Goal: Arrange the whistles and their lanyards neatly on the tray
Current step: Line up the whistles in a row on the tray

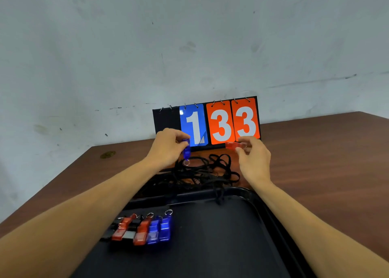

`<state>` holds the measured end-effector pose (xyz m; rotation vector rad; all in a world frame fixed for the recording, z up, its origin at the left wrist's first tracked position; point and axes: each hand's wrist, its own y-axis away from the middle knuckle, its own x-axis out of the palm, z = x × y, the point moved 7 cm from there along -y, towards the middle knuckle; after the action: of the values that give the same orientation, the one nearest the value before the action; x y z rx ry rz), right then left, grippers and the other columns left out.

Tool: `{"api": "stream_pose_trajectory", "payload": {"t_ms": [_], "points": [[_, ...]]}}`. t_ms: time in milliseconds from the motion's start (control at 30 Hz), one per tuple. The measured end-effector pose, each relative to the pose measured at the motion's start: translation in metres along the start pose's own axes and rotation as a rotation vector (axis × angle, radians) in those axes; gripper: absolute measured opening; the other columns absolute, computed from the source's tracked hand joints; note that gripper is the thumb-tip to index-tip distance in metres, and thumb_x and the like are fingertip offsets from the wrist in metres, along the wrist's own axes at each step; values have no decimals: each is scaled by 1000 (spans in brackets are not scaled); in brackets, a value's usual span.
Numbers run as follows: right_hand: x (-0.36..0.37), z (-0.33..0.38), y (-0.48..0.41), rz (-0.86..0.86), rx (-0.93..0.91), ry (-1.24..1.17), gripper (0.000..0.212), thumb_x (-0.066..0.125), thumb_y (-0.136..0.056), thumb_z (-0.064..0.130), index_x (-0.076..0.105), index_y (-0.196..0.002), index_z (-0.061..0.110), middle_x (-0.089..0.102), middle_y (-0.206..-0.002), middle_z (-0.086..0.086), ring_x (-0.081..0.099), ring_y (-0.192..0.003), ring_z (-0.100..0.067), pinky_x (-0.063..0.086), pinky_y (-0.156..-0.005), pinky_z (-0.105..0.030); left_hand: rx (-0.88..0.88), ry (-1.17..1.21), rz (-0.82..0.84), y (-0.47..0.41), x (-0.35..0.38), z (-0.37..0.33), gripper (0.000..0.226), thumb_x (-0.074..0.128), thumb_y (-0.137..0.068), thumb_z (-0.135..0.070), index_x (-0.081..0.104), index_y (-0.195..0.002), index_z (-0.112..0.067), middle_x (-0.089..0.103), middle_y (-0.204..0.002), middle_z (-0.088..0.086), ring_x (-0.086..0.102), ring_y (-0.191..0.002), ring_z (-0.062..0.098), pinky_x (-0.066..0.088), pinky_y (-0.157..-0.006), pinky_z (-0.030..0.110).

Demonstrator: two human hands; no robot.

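Blue whistle (186,149): held above the desk, beyond the tray's far rim, just in front of the scoreboard's blue "1" card. Long axis near vertical, split ring hanging at the bottom, close over the lanyards. Left hand (170,146) has it, fingers pinching the upper end.

Red whistle (233,145): same height, to the right, in front of the scoreboard's orange "3" cards. Long axis near horizontal, pointing left toward the blue one. Right hand (253,156) holds it, fingers pinching its right end. The two whistles are apart, not touching.

Lanyards (202,170): black tangle on the desk between the tray and the scoreboard, directly under both hands; one strand droops over the tray's far rim. Whether either held whistle is clipped to a cord, cannot tell.

Tray (248,195): black, nearest the wearer. Row of whistles (145,228) on its left part, side by side, rings pointing away toward the scoreboard: black, red and blue, touching or nearly so. Right part of the tray bare.

Scoreboard (207,123): stands at the desk's back edge against the wall.

Judgement: both whistles must travel back toward the wearer to join the row. The free slot lies right of the last blue one; the left hand is nearer it, and its whistle needs laying flat.
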<state>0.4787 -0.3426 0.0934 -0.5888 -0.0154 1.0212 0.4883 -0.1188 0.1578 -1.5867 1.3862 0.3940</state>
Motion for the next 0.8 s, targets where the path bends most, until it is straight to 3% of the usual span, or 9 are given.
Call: {"api": "stream_pose_trajectory", "payload": {"t_ms": [67,133,233,367,467,600,700,800], "points": [[-3,-6,-2,-27,45,5,27,63,-89,12,62,-116,14,59,-120,-4,58,-111,-18,45,-95,-28,175,-310,-10,3,0,-7,25,58,-92,-13,68,-115,-13,63,-111,4,60,-100,20,49,-85,28],[-4,-6,-2,-22,41,24,26,64,-89,17,65,-115,15,59,-119,-3,57,-108,-15,42,-92,-24,230,-405,-42,6,1,-7,22,59,-91,-15,69,-111,-15,63,-109,3,61,-98,23,52,-84,35],[-3,1,-1,-9,9,29,26,64,-90,20,66,-115,15,62,-117,-2,54,-97,-7,39,-88,-20,106,-204,-163,5,-9,4,16,66,-87,-18,71,-101,-15,68,-97,1,64,-88,18,53,-81,34],[-9,3,-5,-59,30,-27,24,63,-90,19,67,-114,15,66,-113,-1,56,-94,-7,43,-88,-20,-148,169,-337,5,-29,20,9,69,-86,-18,70,-93,-13,64,-80,-8,58,-73,4,42,-64,10],[-14,14,-10,-63,30,-138,21,62,-90,15,68,-110,15,68,-108,1,60,-93,-7,48,-88,-21,-164,309,-336,13,-40,17,6,68,-86,-16,67,-91,-12,61,-78,-13,58,-71,-2,43,-62,5],[6,52,-5,209,-19,-234,18,59,-91,8,70,-104,14,65,-105,1,63,-95,-11,54,-84,-24,-103,359,-202,27,-55,6,7,69,-85,-14,67,-91,-11,68,-88,-6,70,-74,13,55,-75,26],[20,72,16,485,72,-303,17,57,-91,5,70,-98,15,62,-110,-3,63,-100,-18,58,-77,-25,-59,349,-86,41,-66,-3,9,74,-80,-12,70,-88,-14,73,-87,0,71,-73,12,54,-73,19],[13,84,39,622,130,-335,18,58,-91,4,70,-99,13,60,-110,-4,63,-100,-22,58,-80,-28,-22,281,-13,58,-74,-12,12,78,-76,-13,72,-83,-21,71,-84,-6,68,-82,9,53,-76,18]]}}
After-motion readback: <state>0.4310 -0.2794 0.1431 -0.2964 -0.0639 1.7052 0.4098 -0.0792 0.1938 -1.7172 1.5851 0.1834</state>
